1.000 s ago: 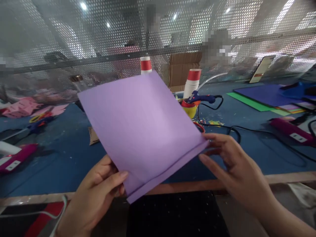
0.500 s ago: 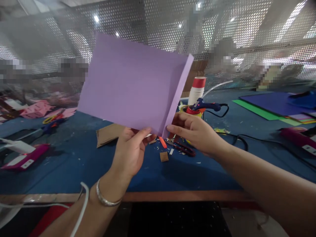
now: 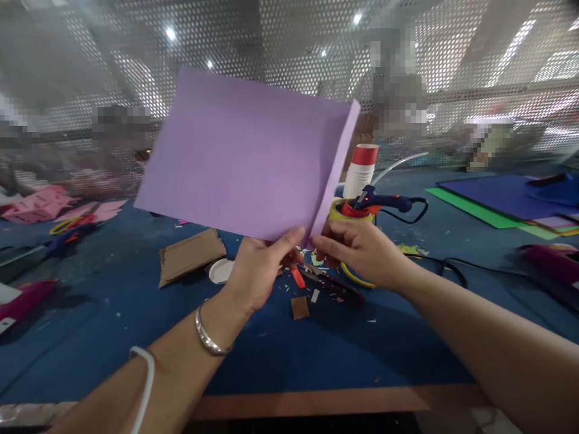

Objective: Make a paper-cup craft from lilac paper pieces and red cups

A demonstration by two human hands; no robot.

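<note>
A large purple sheet of paper (image 3: 246,160) is held up tilted above the table, with a narrow strip folded up along its right edge. My left hand (image 3: 262,268) pinches the bottom edge near the fold, thumb on the front face. At the lower end of the folded strip, my right hand (image 3: 362,250) grips the sheet between thumb and fingers. Beneath the hands lie scissors (image 3: 337,286), an orange strip (image 3: 298,278), paper scraps and a small brown cardboard square (image 3: 300,308). Part of the scissors is hidden by my hands.
Behind my right hand are a glue gun (image 3: 384,199) resting on a yellow tape roll (image 3: 337,211) and stacked paper cups (image 3: 360,172). Corrugated cardboard (image 3: 192,256) and a white disc (image 3: 221,271) lie left. Coloured sheets (image 3: 479,196) lie right; a black cable (image 3: 488,271) crosses the table.
The view has shifted, showing more of the table. My left hand has slid right along the bottom edge, closer to the fold. Both hands still hold the sheet.
</note>
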